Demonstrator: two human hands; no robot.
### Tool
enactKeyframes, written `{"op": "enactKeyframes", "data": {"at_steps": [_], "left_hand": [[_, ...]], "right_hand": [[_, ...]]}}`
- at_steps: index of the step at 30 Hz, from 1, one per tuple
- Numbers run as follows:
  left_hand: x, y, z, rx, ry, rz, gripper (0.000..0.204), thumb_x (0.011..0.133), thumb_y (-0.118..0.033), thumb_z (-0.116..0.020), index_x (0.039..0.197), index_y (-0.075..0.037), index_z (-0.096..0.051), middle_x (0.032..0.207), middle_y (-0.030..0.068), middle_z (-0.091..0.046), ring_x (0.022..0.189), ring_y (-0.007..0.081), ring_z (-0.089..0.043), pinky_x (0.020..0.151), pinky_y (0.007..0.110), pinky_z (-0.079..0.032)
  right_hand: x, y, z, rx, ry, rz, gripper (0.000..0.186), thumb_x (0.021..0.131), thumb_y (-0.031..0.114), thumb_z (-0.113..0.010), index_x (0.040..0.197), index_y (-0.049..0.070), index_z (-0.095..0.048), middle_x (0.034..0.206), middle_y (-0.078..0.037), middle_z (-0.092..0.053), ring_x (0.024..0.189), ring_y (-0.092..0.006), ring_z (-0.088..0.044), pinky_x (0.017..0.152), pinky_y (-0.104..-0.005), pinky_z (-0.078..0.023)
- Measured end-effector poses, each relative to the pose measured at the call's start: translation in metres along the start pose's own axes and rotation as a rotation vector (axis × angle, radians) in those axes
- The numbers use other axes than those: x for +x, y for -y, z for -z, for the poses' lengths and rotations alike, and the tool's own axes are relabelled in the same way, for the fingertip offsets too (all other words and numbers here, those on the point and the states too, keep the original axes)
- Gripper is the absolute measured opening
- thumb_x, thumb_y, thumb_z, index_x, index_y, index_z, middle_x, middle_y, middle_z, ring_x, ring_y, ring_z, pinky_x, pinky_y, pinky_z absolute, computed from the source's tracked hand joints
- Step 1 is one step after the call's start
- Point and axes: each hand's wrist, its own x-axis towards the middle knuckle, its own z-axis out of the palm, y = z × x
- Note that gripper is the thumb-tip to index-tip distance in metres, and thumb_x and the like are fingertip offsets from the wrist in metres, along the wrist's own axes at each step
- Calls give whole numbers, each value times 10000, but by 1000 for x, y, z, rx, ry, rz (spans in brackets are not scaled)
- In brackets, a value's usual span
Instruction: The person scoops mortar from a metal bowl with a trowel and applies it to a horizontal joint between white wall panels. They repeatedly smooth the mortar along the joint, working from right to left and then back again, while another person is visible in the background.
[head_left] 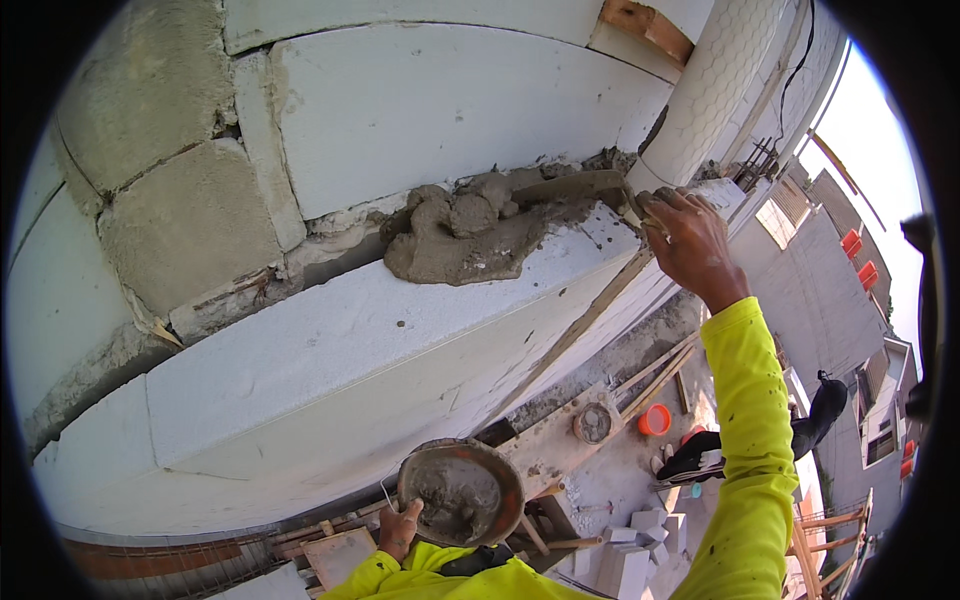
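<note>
Mortar point(455, 245), grey and wet, sits on the white block ledge point(300, 335); best draw the flat metal trowel point(572, 187) level (right hand point(695, 238) wrapped round its handle), left hand point(399, 528) clasping the round dark bucket point(509, 482).

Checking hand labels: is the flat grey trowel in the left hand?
No, the right hand holds the trowel; the left hand holds the round, dark mortar bucket.

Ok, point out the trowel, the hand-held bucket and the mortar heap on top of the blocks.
Trowel point(572, 187): head view, on the flat of its blade.
Hand-held bucket point(513, 490): head view, on the right side of its rim.
Mortar heap point(465, 245): head view, on the middle of its surface.
</note>
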Motion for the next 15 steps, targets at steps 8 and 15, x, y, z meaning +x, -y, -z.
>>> {"op": "enactKeyframes", "data": {"at_steps": [8,15], "left_hand": [[1,-3,-2,-19,-13,-42,339,848,-324,-794,854,4,-713,749,15,-646,675,116,-513,605,383,-430],[0,-20,3,158,79,63,354,853,-329,-793,940,8,-727,790,12,-656,703,117,-528,625,374,-432]], "right_hand": [[-11,52,46,270,-47,-6,261,844,92,-663,1088,11,-707,924,-180,-695,818,-331,-677,745,-445,-543],[20,73,49,372,244,99,237,855,110,-642,1048,-16,-698,864,-207,-678,733,-369,-655,695,-451,-545]]}}
